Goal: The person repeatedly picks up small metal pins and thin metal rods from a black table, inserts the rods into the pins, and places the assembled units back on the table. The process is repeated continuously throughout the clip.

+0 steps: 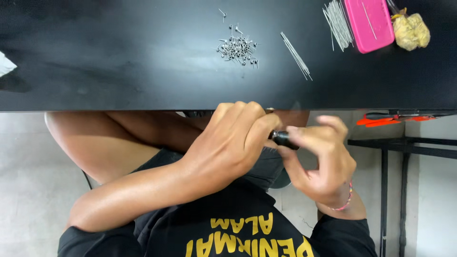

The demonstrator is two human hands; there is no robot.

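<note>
My left hand is curled into a fist just below the black table's front edge, with its fingers closed around one end of a small dark cylindrical tool. My right hand, with a pink bead bracelet at the wrist, pinches the tool's other end between thumb and fingers. Both hands meet over my lap. What lies inside the left fist is hidden.
On the table lie a pile of small metal pins, a few thin wires, a bundle of wires, a pink box and a yellowish bag. Orange-handled pliers rest on a dark rack at the right.
</note>
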